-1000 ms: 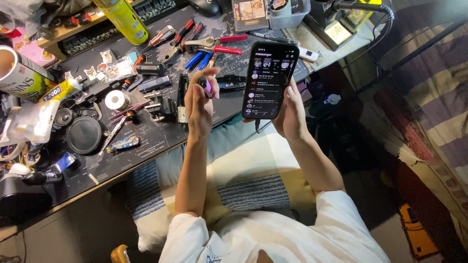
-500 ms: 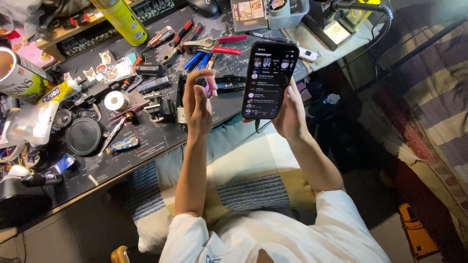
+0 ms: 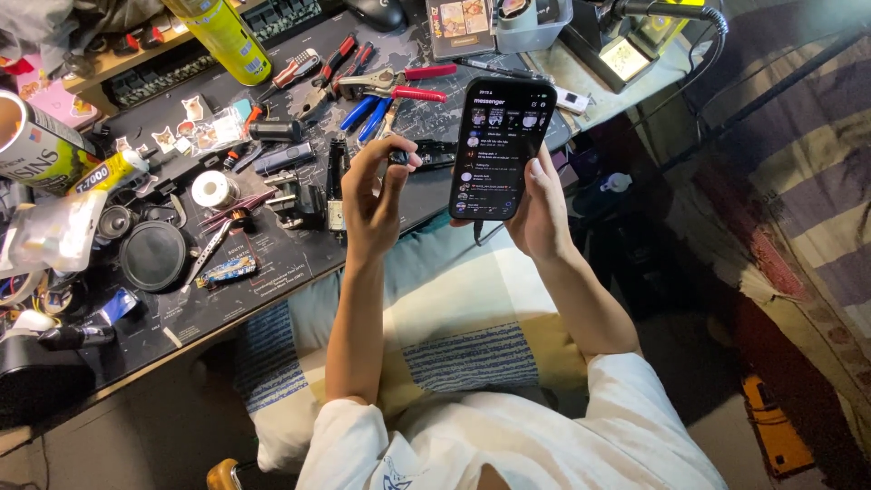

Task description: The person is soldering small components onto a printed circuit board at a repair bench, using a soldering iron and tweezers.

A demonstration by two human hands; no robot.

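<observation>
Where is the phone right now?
The black phone is upright in the right hand, centre-right of the head view, over the desk edge beside the left hand.

Black phone [image 3: 499,150] with a dark screen; red-handled pliers [image 3: 399,86]; blue-handled pliers [image 3: 363,113]; yellow can [image 3: 222,36]; cushion [image 3: 454,336] striped cream, yellow and blue; white shirt [image 3: 508,445]; black worktop [image 3: 290,259].

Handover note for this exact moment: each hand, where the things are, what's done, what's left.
Right hand: holds the black phone upright, screen lit with a list.
Left hand: raised beside the phone, fingertips pinched on a small dark part.
Pliers, solder spool and other tools lie on the dark desk mat.
Done: phone is on.
Left: the small part is not yet set down.
</observation>
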